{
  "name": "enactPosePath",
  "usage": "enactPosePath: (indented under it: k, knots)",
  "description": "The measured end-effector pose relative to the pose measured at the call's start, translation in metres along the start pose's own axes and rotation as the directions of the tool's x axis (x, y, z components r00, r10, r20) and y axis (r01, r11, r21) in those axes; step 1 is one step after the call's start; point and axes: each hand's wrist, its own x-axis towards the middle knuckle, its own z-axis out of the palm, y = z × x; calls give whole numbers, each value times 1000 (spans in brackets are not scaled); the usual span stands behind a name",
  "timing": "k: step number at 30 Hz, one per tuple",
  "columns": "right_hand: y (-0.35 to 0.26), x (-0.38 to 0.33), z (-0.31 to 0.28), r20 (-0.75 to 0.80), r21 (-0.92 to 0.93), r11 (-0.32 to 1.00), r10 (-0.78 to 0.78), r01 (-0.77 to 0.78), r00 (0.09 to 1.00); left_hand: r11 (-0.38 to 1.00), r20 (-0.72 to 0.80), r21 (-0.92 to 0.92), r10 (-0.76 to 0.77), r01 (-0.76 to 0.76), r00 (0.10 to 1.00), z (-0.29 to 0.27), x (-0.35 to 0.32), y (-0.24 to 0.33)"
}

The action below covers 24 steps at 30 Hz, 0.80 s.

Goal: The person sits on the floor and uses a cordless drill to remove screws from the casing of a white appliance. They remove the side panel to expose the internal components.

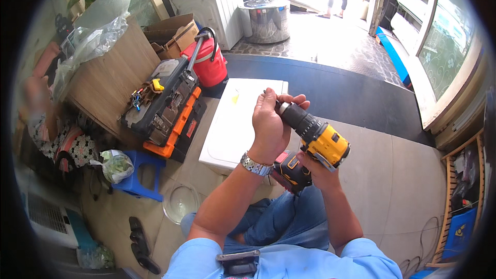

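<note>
A yellow and black cordless drill is in my right hand, whose fingers wrap its handle below the motor housing. Its battery hangs toward my lap, and the black chuck points up and to the left. At the chuck's nose my left hand, with a metal watch on the wrist, is closed with its thumb and fingers around a small dark bit, mostly hidden by the fingers. Under and beyond my hands lies a white appliance with a flat top.
Left of the white appliance stand a black and orange toolbox, a red drink cooler and a blue stool. A round glass bowl and black sandals lie nearer. A wooden rack stands right; two people are outside.
</note>
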Motion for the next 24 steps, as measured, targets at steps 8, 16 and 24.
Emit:
enactPosePath:
  k: [8, 16, 24]
  knots:
    - [-29, 3, 21, 92, 22, 1000, -8, 6, 996, 999, -6, -47, 4, -4, 1000, 5, -11, 8]
    - [-36, -9, 34, 121, 22, 1000, -12, 9, 993, 986, -136, -165, 3, -26, 991, 1, -27, 19]
    - [-38, -20, 40, 209, -240, 959, -98, 149, 973, 976, -143, -217, 1, -32, 990, -13, -39, 28]
